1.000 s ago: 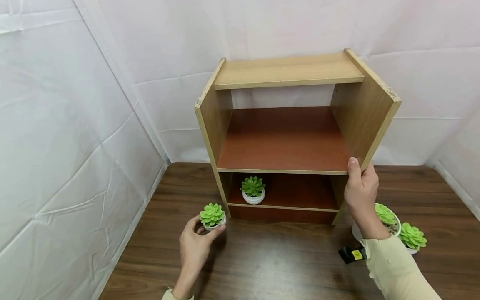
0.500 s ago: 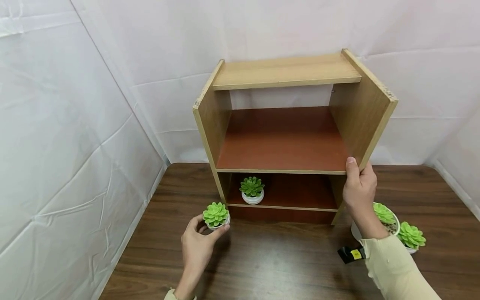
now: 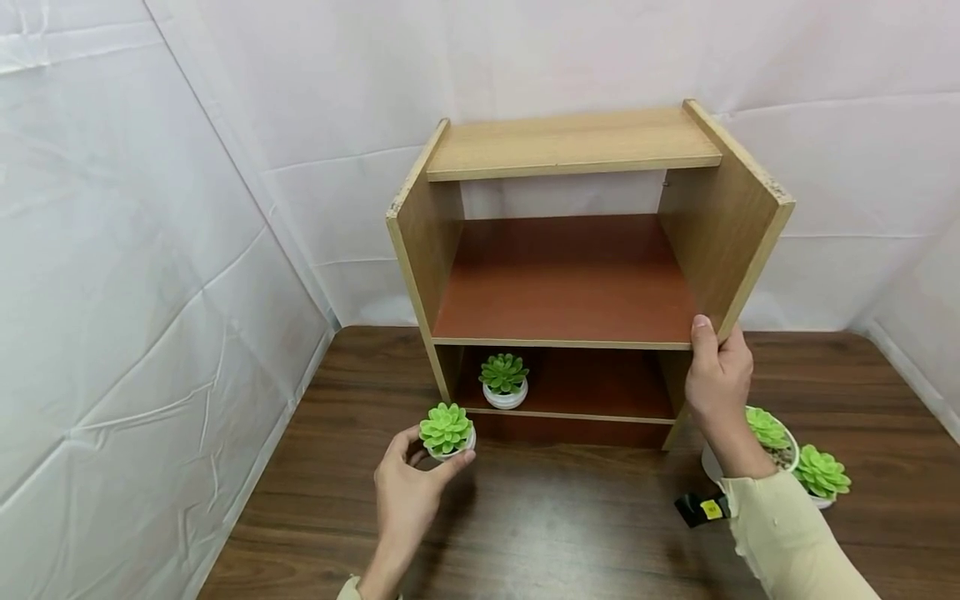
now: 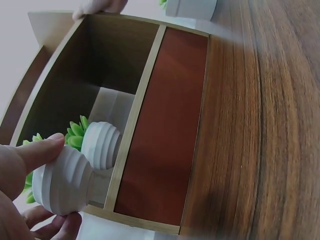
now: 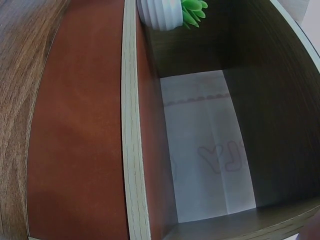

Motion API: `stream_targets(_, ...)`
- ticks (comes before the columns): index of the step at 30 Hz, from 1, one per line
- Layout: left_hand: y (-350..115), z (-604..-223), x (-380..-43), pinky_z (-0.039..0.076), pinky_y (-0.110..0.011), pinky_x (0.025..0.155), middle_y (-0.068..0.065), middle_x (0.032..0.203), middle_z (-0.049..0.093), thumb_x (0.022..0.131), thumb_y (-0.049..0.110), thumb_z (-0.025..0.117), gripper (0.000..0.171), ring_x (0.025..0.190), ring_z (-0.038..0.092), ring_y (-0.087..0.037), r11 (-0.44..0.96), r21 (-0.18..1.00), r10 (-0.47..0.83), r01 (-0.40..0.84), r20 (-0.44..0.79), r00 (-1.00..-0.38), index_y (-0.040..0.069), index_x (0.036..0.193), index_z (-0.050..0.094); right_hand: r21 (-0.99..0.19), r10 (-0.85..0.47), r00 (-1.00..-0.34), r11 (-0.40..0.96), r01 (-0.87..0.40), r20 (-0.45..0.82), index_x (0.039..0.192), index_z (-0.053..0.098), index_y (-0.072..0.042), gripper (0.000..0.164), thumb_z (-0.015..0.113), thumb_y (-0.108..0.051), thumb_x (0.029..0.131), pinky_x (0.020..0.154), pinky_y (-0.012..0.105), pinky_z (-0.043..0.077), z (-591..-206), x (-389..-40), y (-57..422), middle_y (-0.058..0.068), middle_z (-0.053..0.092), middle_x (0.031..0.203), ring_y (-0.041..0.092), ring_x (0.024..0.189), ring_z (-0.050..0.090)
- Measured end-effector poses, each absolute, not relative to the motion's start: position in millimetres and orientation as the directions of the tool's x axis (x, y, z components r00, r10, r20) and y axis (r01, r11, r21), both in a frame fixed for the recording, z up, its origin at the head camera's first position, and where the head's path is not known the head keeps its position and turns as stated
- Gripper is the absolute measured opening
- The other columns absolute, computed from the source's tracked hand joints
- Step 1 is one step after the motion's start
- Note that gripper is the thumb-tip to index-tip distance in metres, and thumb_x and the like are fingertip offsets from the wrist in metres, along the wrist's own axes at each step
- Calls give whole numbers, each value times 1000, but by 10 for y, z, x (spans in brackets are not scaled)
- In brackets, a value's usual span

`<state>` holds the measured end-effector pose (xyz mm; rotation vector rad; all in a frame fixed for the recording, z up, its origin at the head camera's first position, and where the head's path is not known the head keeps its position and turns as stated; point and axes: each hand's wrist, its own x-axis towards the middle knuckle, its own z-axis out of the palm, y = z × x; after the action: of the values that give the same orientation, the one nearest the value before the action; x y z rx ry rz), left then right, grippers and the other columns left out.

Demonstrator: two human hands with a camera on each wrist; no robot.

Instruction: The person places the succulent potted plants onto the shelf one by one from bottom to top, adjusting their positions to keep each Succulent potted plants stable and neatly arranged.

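My left hand (image 3: 408, 483) grips a small potted succulent (image 3: 446, 429), a bright green artificial plant in a white ribbed pot, just in front of the shelf's lower left corner. In the left wrist view the thumb and fingers wrap round its white pot (image 4: 62, 180). A second potted succulent (image 3: 504, 382) stands at the left end of the wooden shelf's (image 3: 570, 342) lower compartment; its pot (image 4: 101, 145) shows behind the held one. With thumb in front and fingers behind, my right hand (image 3: 722, 379) holds the shelf's right side panel at middle-board height.
Behind my right forearm stand a larger white pot (image 3: 786, 454) with a green succulent and another small potted succulent (image 3: 822, 473). A black strap with a yellow label (image 3: 702, 509) shows at the right wrist. White sheeting (image 3: 187, 250) encloses the brown wooden table (image 3: 540, 525).
My left hand has carried the potted succulent rightwards, closer to the front of the lower compartment. The right hand stays on the side panel, and the shelf looks almost unmoved.
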<state>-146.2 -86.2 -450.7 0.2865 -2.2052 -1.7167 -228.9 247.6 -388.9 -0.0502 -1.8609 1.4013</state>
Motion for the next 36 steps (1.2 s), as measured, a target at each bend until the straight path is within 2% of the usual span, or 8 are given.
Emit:
stream_targets(8,-802,-4495,-1452,53,-34,78,-3,109,67,60,30,96,65,96,66,-16,268,962,-349,53,148,-925,8,112,65,-820,462,-679,379,-430,570,99,56,4,26,49,-20,103,71,24,34,-3886,-2293,2473,-10,53,79,12,79,48)
stream_targets(15,-750,-4487,-1451,52,-43,82,-3,110,66,60,34,96,65,98,65,-19,282,959,-356,41,144,-923,8,111,65,-825,465,-685,385,-414,561,98,56,4,26,48,-20,103,70,24,33,-3891,-2308,2475,-12,53,77,11,78,48)
stream_targets(28,-712,-4468,-1439,52,-44,82,-2,110,65,60,35,96,66,98,65,-18,286,957,-349,57,159,-924,9,112,64,-825,474,-679,387,-411,561,99,56,8,27,47,-17,103,72,23,34,-3869,-2294,2450,-15,53,79,9,80,48)
stream_targets(36,-673,-4478,-1433,52,-45,81,-3,110,65,60,37,95,65,98,65,-20,305,950,-339,66,174,-925,8,110,65,-822,464,-681,376,-428,567,99,56,5,26,49,-20,103,71,24,34,-3904,-2304,2474,-11,53,79,11,78,49)
